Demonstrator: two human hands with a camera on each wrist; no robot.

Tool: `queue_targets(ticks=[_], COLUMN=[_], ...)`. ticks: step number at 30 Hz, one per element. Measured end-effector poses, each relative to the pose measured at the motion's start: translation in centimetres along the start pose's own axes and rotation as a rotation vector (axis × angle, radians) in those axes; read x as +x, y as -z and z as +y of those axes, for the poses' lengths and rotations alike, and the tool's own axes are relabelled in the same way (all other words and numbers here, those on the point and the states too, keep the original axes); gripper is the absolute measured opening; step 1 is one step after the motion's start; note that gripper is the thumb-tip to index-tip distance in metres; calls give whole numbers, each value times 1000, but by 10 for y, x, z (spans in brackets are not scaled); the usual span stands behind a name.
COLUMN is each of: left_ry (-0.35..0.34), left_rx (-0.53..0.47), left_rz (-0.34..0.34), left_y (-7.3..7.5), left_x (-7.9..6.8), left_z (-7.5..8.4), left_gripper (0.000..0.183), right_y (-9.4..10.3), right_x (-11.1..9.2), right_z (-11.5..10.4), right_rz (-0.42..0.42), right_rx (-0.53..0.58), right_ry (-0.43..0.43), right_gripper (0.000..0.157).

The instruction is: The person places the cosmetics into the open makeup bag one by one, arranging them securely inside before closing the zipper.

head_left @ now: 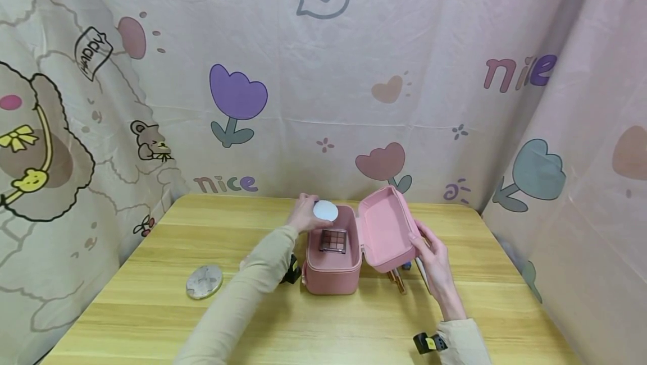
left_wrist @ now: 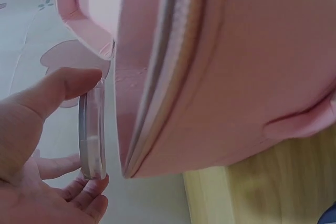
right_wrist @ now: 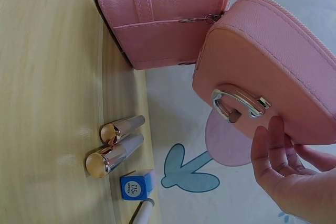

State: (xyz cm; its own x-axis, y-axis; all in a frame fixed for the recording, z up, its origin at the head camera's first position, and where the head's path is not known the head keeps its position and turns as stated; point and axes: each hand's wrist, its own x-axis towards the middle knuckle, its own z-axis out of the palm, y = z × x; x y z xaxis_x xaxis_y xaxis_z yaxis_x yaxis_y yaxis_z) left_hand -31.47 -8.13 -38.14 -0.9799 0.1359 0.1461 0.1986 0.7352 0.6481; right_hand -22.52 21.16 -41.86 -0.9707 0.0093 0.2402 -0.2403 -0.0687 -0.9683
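My left hand [head_left: 305,214] pinches a round, flat compact [head_left: 326,210] with a white face, over the left rim of a pink cosmetic case [head_left: 331,282]. In the left wrist view the compact [left_wrist: 93,135] is edge-on between thumb and fingers, with a clear side, apart from the case wall. An eyeshadow palette [head_left: 333,241] lies inside the case. The lid [head_left: 386,230] stands hinged out to the right. My right hand [head_left: 433,258] holds its outer edge, thumb at the rim and fingers against the outside, near the metal-trimmed handle [right_wrist: 239,100].
A round marbled disc [head_left: 204,282] lies on the wooden table [head_left: 151,320] at the left. Gold-capped tubes [right_wrist: 107,161], a blue lipstick box [right_wrist: 137,184] and a white stick [right_wrist: 143,212] lie right of the case. A printed curtain [head_left: 303,73] hangs behind.
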Motion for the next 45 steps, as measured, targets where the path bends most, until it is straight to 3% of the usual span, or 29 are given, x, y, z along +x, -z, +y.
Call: queue_targets(ticks=[14, 35, 45], left_ry=[-93, -71, -39], left_rx=[106, 204, 192], left_rz=[-16, -58, -69], left_y=[-14, -24, -26], left_x=[2, 5, 5], left_z=[3, 7, 9], left_gripper=[75, 76, 77], right_y=[0, 0, 1], right_x=[0, 1, 1], right_z=[0, 0, 0], right_rz=[5, 8, 5], right_rx=[0, -12, -7], right_ry=[-7, -15, -14], right_gripper=[56, 55, 56])
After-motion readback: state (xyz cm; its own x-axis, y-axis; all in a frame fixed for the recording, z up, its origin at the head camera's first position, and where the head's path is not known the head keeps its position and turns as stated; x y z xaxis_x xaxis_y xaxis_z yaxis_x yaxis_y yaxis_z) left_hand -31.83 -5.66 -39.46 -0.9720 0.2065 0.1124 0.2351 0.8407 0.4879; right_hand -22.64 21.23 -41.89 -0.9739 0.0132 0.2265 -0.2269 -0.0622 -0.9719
